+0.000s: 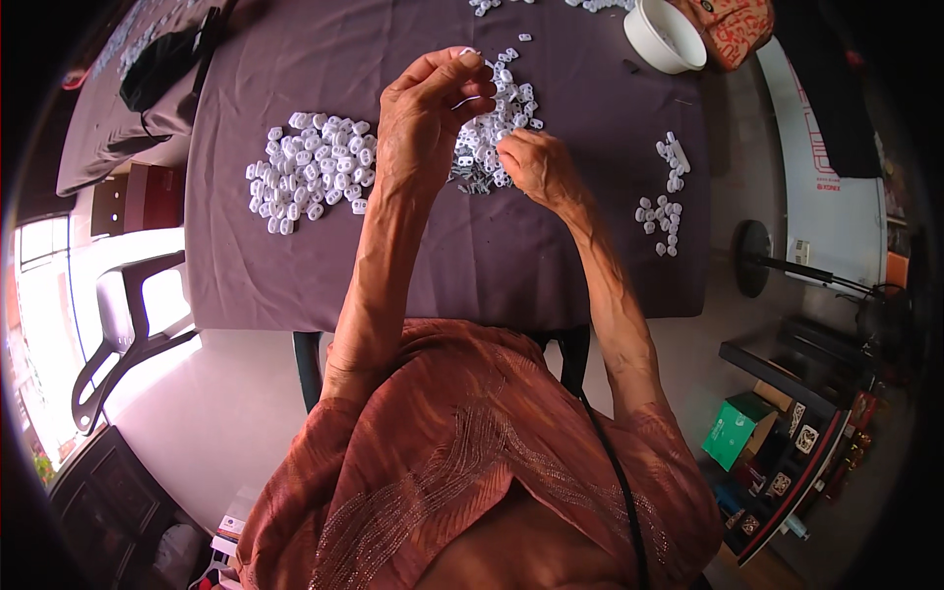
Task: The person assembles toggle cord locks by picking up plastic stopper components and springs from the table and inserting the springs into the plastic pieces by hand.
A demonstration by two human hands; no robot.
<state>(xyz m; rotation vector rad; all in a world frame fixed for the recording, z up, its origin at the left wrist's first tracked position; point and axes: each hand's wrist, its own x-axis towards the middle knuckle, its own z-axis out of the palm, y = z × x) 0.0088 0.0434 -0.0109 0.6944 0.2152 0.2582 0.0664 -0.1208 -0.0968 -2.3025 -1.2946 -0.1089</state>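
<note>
My left hand (418,118) is raised over the far side of the table, thumb and forefinger pinched on a small white plastic piece (469,51) that shows only in part. Under and beside it lies a loose heap of white plastic pieces with dark openings (511,103), with small grey parts (474,183) at its near edge. At the heap's right side my right hand (539,167) is closed, fingers curled together; whatever they may hold is hidden. To the left spreads another pile of rounded white pieces (310,162).
A brown cloth covers the table (265,280). Small groups of white pieces (671,211) lie near its right edge. A white bowl (665,37) and an orange patterned bag (730,29) stand at the far right. A dark chair (123,315) is on the left.
</note>
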